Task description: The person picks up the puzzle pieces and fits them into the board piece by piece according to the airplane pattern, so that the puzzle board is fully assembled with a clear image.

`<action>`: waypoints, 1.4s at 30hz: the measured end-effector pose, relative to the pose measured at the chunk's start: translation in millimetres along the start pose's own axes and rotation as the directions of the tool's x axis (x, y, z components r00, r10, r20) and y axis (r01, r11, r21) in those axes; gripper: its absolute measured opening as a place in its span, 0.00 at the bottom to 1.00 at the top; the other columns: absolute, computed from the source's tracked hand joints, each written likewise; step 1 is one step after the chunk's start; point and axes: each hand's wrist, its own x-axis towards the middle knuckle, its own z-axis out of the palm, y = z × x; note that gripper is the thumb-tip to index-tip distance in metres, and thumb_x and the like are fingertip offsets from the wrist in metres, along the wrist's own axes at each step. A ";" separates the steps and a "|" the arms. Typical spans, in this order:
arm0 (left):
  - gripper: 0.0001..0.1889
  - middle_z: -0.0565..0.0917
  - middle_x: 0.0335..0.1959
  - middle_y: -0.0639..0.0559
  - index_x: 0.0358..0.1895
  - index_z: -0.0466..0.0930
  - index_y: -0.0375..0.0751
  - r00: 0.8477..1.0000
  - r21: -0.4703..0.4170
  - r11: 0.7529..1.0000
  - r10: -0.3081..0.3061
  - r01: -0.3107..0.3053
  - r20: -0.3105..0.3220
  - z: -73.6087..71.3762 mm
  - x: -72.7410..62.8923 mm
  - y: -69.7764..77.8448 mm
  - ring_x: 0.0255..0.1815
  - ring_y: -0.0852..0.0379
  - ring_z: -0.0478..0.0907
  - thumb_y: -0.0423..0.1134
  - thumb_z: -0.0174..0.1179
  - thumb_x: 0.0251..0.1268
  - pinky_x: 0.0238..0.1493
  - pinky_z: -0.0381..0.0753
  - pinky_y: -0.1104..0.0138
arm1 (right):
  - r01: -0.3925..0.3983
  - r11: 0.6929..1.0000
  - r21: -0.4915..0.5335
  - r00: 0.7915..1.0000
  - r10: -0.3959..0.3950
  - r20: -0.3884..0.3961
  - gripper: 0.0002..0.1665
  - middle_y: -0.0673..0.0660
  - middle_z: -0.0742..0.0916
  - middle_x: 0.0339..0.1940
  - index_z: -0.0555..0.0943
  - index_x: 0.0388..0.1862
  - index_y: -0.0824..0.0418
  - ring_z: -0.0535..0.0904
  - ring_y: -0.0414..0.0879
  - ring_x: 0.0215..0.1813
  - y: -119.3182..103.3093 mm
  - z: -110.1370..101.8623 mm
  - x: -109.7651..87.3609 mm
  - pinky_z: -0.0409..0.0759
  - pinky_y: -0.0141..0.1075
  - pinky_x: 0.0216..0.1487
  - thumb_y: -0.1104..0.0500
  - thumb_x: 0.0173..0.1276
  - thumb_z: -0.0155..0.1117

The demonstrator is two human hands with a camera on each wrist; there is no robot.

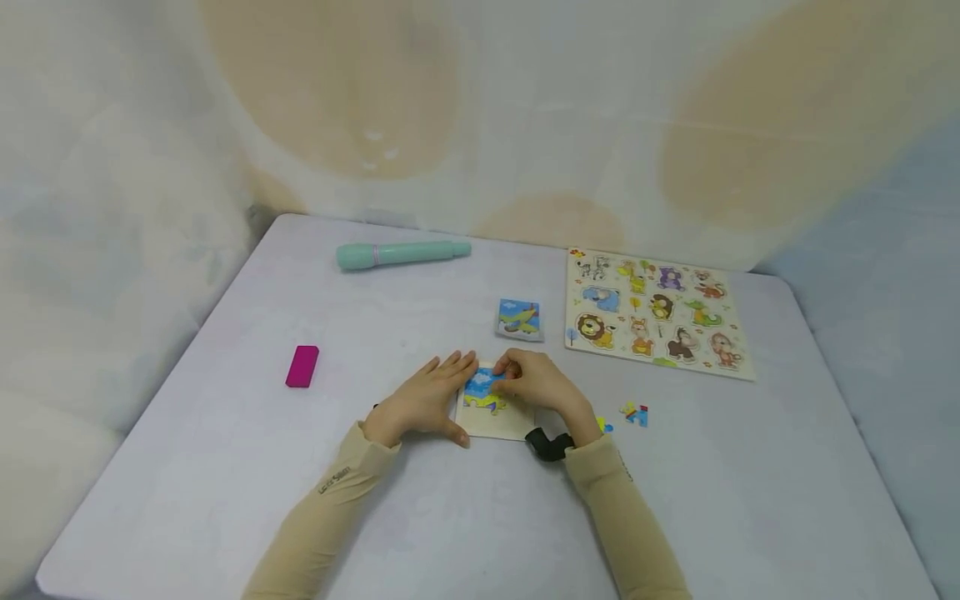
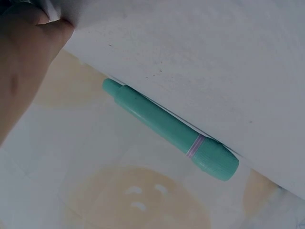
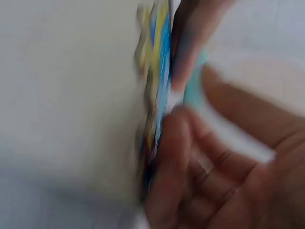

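A small jigsaw board (image 1: 495, 427) lies on the table between my hands, its upper part covered by joined blue and yellow puzzle pieces (image 1: 480, 383). My left hand (image 1: 431, 398) lies spread along the board's left edge, fingers straight. At the upper right of the board, my right hand (image 1: 536, 382) has curled fingers, thumb and forefinger pinching a puzzle piece that they mostly hide. In the blurred right wrist view, the fingertips of the right hand (image 3: 205, 157) are right at the blue and yellow pieces (image 3: 159, 71), seen edge-on. Loose puzzle pieces (image 1: 635, 414) lie right of the right wrist.
Beyond the hands is a small square airplane picture (image 1: 519, 318). A large animal puzzle board (image 1: 652, 315) lies at the back right. A mint-green flashlight-shaped tube (image 1: 405, 254) lies near the back edge, a magenta block (image 1: 302, 367) to the left. Patterned fabric hangs behind the table.
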 end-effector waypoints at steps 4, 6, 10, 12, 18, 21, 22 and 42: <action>0.65 0.46 0.80 0.48 0.77 0.48 0.40 1.000 0.003 1.000 -0.013 0.013 -0.003 2.6 -0.2 -2.0 0.81 0.48 0.41 0.60 0.77 0.36 0.80 0.40 0.50 | -0.007 0.998 0.065 1.000 0.007 0.011 0.15 0.54 0.86 0.38 0.81 0.50 0.59 0.80 0.43 0.36 14.3 -16.1 -13.1 0.77 0.33 0.37 0.53 0.69 0.62; 0.65 0.45 0.80 0.49 0.77 0.47 0.41 1.000 0.008 1.000 -0.020 0.020 -0.004 4.1 0.6 -3.1 0.81 0.49 0.40 0.60 0.77 0.35 0.80 0.40 0.51 | -0.028 0.998 0.053 0.999 0.029 -0.021 0.16 0.55 0.86 0.41 0.81 0.51 0.59 0.81 0.44 0.39 24.2 -25.9 -23.3 0.78 0.34 0.39 0.52 0.71 0.60; 0.65 0.44 0.80 0.51 0.78 0.46 0.42 1.000 0.017 1.000 -0.026 0.026 -0.003 5.0 2.1 -4.9 0.81 0.51 0.39 0.60 0.77 0.36 0.80 0.38 0.52 | -0.088 0.996 0.013 0.991 0.088 -0.099 0.17 0.58 0.86 0.45 0.80 0.53 0.60 0.81 0.49 0.46 50.2 -47.2 -49.6 0.79 0.38 0.44 0.51 0.72 0.58; 0.65 0.44 0.80 0.50 0.78 0.47 0.42 1.000 0.012 1.000 -0.025 0.025 -0.005 4.2 2.2 -5.2 0.81 0.50 0.39 0.60 0.77 0.36 0.80 0.39 0.52 | -0.113 0.994 -0.005 0.983 0.111 -0.143 0.18 0.60 0.86 0.47 0.79 0.54 0.62 0.81 0.52 0.49 63.9 -57.1 -65.1 0.80 0.39 0.45 0.52 0.71 0.59; 0.65 0.44 0.80 0.50 0.78 0.46 0.42 0.999 0.015 0.999 -0.037 0.037 0.007 2.2 1.2 -7.0 0.81 0.50 0.38 0.60 0.76 0.37 0.80 0.38 0.52 | -0.231 0.972 -0.045 0.948 0.214 -0.234 0.22 0.62 0.84 0.49 0.77 0.56 0.64 0.79 0.55 0.50 91.7 -79.0 -106.1 0.78 0.39 0.43 0.59 0.63 0.67; 0.65 0.44 0.80 0.50 0.78 0.46 0.41 0.999 0.012 0.999 -0.037 0.037 0.001 2.3 -0.1 -7.7 0.81 0.50 0.39 0.60 0.76 0.37 0.80 0.38 0.52 | -0.243 0.969 -0.050 0.952 0.228 -0.205 0.27 0.64 0.83 0.50 0.77 0.56 0.66 0.77 0.54 0.49 97.1 -81.4 -112.8 0.77 0.40 0.44 0.62 0.58 0.71; 0.65 0.44 0.80 0.50 0.78 0.46 0.41 0.999 0.008 0.999 -0.036 0.036 -0.001 2.2 -0.4 -7.7 0.81 0.50 0.39 0.60 0.76 0.37 0.80 0.38 0.52 | -0.237 0.970 -0.059 0.956 0.222 -0.194 0.27 0.64 0.83 0.50 0.77 0.55 0.67 0.76 0.53 0.48 97.8 -81.2 -112.7 0.77 0.40 0.44 0.63 0.56 0.72; 0.65 0.45 0.80 0.50 0.78 0.47 0.41 0.999 0.012 1.000 -0.029 0.029 -0.014 2.2 -1.6 -7.7 0.81 0.50 0.39 0.60 0.77 0.37 0.80 0.39 0.52 | -0.017 0.997 -0.072 0.997 0.012 -0.073 0.08 0.56 0.85 0.35 0.82 0.41 0.63 0.76 0.44 0.35 53.6 -57.2 -48.2 0.75 0.34 0.38 0.60 0.71 0.59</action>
